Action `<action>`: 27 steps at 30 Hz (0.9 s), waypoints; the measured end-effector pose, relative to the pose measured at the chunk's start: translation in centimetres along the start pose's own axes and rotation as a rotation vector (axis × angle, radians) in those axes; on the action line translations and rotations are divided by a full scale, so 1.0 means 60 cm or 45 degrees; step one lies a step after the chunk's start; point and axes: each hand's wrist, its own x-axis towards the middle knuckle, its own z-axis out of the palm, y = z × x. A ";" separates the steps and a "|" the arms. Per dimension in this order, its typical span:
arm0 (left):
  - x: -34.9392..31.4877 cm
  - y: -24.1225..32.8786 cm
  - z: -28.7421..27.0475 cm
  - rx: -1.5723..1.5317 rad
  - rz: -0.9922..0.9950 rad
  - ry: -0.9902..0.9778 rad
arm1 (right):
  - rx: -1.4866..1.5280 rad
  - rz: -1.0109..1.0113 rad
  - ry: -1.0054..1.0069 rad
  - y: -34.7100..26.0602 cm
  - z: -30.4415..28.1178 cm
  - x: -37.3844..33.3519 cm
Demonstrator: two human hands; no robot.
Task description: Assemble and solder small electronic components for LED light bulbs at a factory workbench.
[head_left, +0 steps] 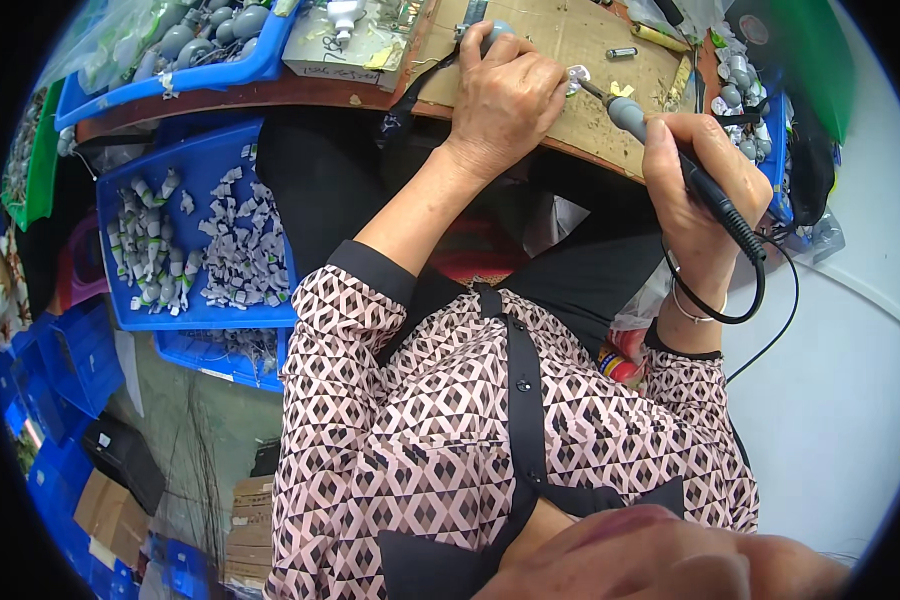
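My right hand (692, 185) grips a soldering iron (670, 150) with a grey collar and black handle, its tip pointing left toward a small pale part (578, 78). My left hand (505, 95) rests knuckles-up on a cardboard sheet (560, 40) at the bench edge and holds that small part at its fingertips; most of the part is hidden under the fingers. The iron's black cord (760, 290) loops down past my right wrist, which wears a thin bangle.
A blue tray (110, 215) of several small grey-white parts sits below the bench at left, with another blue tray (220, 60) of grey parts on the bench. More grey parts (740, 90) lie at right. Blue crates (65, 360) stack at lower left.
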 end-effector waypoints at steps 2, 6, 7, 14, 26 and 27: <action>0.000 0.000 -0.001 -0.004 -0.004 -0.006 | -0.016 -0.003 -0.036 -0.005 -0.002 0.003; 0.000 0.001 -0.001 0.003 -0.010 -0.019 | -0.029 0.026 -0.060 -0.007 0.001 0.008; 0.001 0.002 -0.002 0.010 -0.005 0.001 | -0.027 0.022 -0.065 -0.007 0.002 0.008; -0.001 0.004 -0.003 0.025 -0.018 0.014 | -0.056 0.018 -0.071 -0.009 0.009 0.012; 0.002 0.004 -0.007 0.032 0.005 0.020 | -0.070 0.018 -0.116 -0.012 0.012 0.022; 0.002 0.004 -0.006 0.032 0.003 0.022 | -0.065 0.004 -0.116 -0.011 0.013 0.021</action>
